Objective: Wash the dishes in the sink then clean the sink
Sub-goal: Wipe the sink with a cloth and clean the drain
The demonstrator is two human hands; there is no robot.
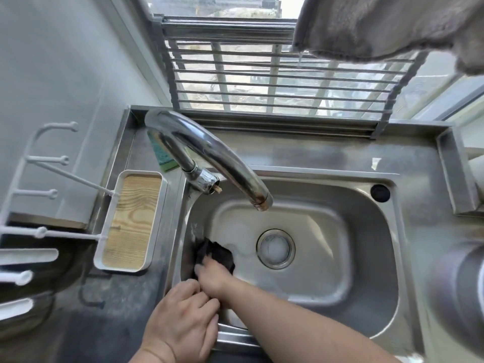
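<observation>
Right hand point(213, 273): fingers curled on black scrubbing cloth point(216, 254), pressed to stainless steel sink basin point(366, 258) wall at 9 o'clock of round drain point(275, 248). Left hand point(183, 320): fingers bent over front rim, gripping nothing else.

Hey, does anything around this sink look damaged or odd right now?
Yes: the faucet looks worn. Its spout tip shows brownish rust-like staining, and a small tan stub sticks out of the valve body where a handle might sit. Otherwise the right hand just presses a dark cloth into the sink.
</observation>
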